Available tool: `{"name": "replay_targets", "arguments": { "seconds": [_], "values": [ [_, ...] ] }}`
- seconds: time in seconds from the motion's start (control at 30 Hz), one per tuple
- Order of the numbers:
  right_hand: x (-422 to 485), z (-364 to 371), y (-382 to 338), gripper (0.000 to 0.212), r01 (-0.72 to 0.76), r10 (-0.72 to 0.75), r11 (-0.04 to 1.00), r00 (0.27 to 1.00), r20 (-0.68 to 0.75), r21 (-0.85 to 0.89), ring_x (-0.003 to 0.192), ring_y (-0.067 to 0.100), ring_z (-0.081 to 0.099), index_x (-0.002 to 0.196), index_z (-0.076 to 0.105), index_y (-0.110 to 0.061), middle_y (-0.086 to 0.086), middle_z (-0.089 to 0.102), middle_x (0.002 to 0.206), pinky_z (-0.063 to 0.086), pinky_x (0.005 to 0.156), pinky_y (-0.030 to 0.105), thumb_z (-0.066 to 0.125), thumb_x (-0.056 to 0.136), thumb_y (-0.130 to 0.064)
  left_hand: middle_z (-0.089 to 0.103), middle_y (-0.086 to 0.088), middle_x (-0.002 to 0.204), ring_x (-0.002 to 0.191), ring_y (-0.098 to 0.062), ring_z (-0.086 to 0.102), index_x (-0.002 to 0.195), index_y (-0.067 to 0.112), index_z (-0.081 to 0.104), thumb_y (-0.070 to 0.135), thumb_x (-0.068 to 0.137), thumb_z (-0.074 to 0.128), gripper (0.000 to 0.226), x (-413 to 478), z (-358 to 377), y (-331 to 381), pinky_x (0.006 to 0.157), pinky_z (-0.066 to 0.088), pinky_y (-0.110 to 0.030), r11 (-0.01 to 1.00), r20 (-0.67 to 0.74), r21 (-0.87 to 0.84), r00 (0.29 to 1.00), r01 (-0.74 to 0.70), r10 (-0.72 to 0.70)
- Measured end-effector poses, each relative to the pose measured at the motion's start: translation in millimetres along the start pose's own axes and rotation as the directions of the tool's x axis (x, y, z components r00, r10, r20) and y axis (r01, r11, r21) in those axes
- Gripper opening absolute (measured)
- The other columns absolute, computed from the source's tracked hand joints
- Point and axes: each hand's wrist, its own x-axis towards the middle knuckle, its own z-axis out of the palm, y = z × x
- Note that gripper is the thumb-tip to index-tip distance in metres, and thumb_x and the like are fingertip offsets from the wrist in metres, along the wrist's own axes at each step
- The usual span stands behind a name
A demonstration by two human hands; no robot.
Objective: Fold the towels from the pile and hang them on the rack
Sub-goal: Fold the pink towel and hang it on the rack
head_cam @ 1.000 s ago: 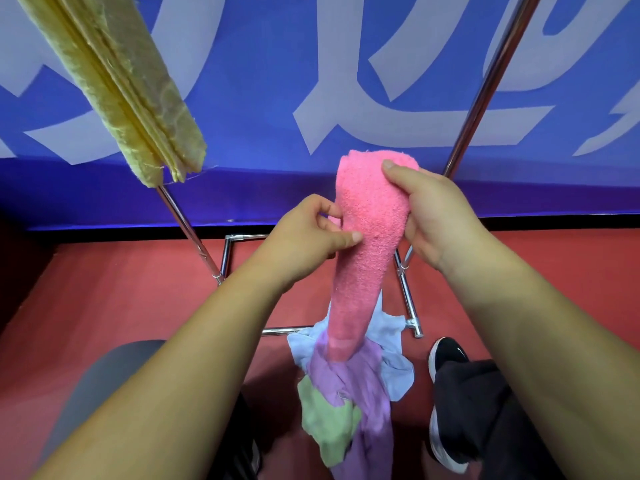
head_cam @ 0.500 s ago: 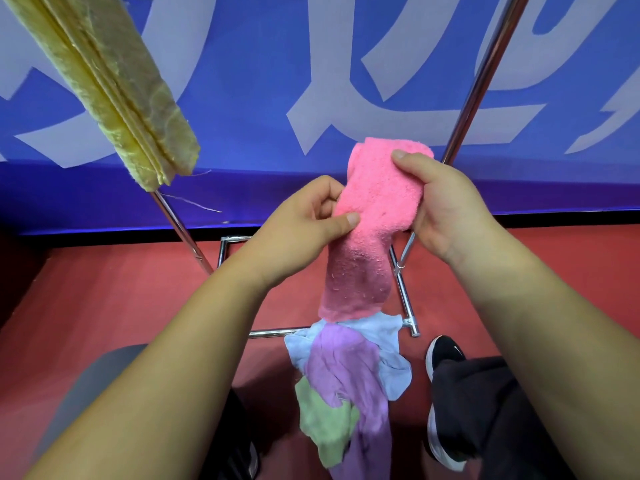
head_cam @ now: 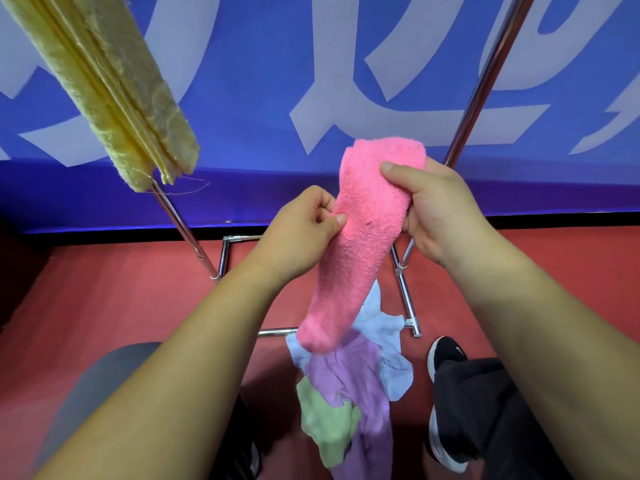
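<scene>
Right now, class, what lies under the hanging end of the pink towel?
Under the pink towel sits the pile on the red floor: a blue towel, a purple one and a green one. The pink end covers part of the blue.

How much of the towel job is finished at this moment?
Done: one folded yellow towel hangs on the rack. In hand: left hand and right hand hold the pink towel. Left: the blue, purple and green towels in the floor pile.
</scene>
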Motion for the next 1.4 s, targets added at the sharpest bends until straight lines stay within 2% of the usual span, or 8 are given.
{"name": "replay_targets", "arguments": {
  "seconds": [0.17, 0.3, 0.43, 0.57, 0.7, 0.9, 1.13, 1.4],
  "values": [
    [-3, 2, 0, 0.028, 0.02, -0.02, 1.0, 0.999, 0.041, 0.006, 0.108, 0.033, 0.079, 0.129, 0.071, 0.0, 0.019, 0.08, 0.117, 0.065, 0.088, 0.045, 0.065, 0.102, -0.002, 0.069, 0.003, 0.13, 0.104, -0.015, 0.075, 0.13, 0.019, 0.057, 0.006, 0.097, 0.074, 0.039, 1, -1, -1, 0.103, 0.059, -0.039, 0.983, 0.166, -0.181, 0.986, 0.017, 0.013],
    [-4, 1, -6, 0.029, 0.027, -0.028, 0.999, 0.999, 0.045, 0.023, 0.109, 0.037, 0.078, 0.129, 0.071, 0.004, 0.024, 0.079, 0.119, 0.065, 0.091, 0.049, 0.066, 0.102, -0.002, 0.072, -0.012, 0.13, 0.122, -0.029, 0.07, 0.136, 0.014, 0.06, -0.003, 0.094, 0.073, 0.047, 6, 0, -4, 0.113, 0.052, -0.05, 0.958, 0.255, -0.288, 0.965, 0.007, 0.069],
    [-4, -2, -11, 0.027, 0.044, -0.044, 0.997, 0.999, 0.009, 0.056, 0.093, 0.031, 0.079, 0.126, 0.071, 0.009, 0.021, 0.08, 0.106, 0.065, 0.079, 0.04, 0.065, 0.102, 0.0, 0.074, -0.017, 0.126, 0.122, -0.039, 0.067, 0.13, 0.014, 0.07, 0.007, 0.095, 0.076, 0.036, 6, 3, -3, 0.113, 0.049, -0.058, 0.955, 0.269, -0.295, 0.958, -0.019, 0.103],
    [-2, -6, -12, 0.026, 0.042, -0.043, 0.996, 0.999, 0.008, 0.085, 0.094, 0.03, 0.08, 0.125, 0.07, 0.01, 0.024, 0.08, 0.11, 0.065, 0.078, 0.039, 0.065, 0.102, 0.0, 0.074, -0.025, 0.117, 0.102, -0.027, 0.072, 0.117, 0.007, 0.067, 0.006, 0.093, 0.08, 0.027, 6, 7, -2, 0.109, 0.053, -0.058, 0.941, 0.242, -0.339, 0.967, 0.011, 0.076],
    [0, -9, -13, 0.029, 0.053, -0.055, 0.993, 0.998, 0.012, 0.11, 0.101, 0.033, 0.08, 0.131, 0.068, 0.009, 0.026, 0.078, 0.119, 0.065, 0.083, 0.042, 0.064, 0.104, -0.002, 0.075, -0.021, 0.11, 0.102, -0.023, 0.07, 0.116, -0.004, 0.06, 0.008, 0.097, 0.075, 0.027, 6, 9, 0, 0.105, 0.054, -0.049, 0.908, 0.305, -0.414, 0.95, 0.067, 0.069],
    [3, -11, -12, 0.035, 0.059, -0.058, 0.983, 0.998, -0.01, 0.176, 0.113, 0.035, 0.077, 0.139, 0.064, 0.004, 0.025, 0.075, 0.128, 0.065, 0.091, 0.047, 0.062, 0.105, -0.002, 0.075, -0.01, 0.106, 0.098, -0.022, 0.071, 0.116, 0.009, 0.06, 0.002, 0.101, 0.066, 0.017, 4, 14, 5, 0.088, 0.058, -0.035, 0.847, 0.37, -0.516, 0.925, 0.124, 0.09],
    [0, -10, -12, 0.033, 0.017, -0.021, 0.984, 1.0, 0.021, 0.177, 0.11, 0.036, 0.078, 0.139, 0.063, 0.003, 0.027, 0.074, 0.128, 0.065, 0.083, 0.046, 0.059, 0.107, -0.003, 0.073, -0.024, 0.128, 0.12, -0.039, 0.071, 0.148, 0.009, 0.049, 0.001, 0.103, 0.066, 0.048, 7, 20, -2, 0.109, 0.054, -0.055, 0.875, 0.388, -0.462, 0.92, 0.143, 0.055],
    [1, -12, -13, 0.031, 0.02, -0.019, 0.984, 1.0, -0.008, 0.174, 0.1, 0.033, 0.08, 0.136, 0.064, 0.006, 0.024, 0.078, 0.116, 0.065, 0.077, 0.042, 0.058, 0.107, 0.0, 0.078, -0.02, 0.117, 0.113, -0.034, 0.075, 0.126, 0.021, 0.074, 0.024, 0.098, 0.076, 0.028, 9, 19, -7, 0.105, 0.056, -0.06, 0.969, 0.314, -0.247, 0.948, 0.031, 0.049]
  ]
}}
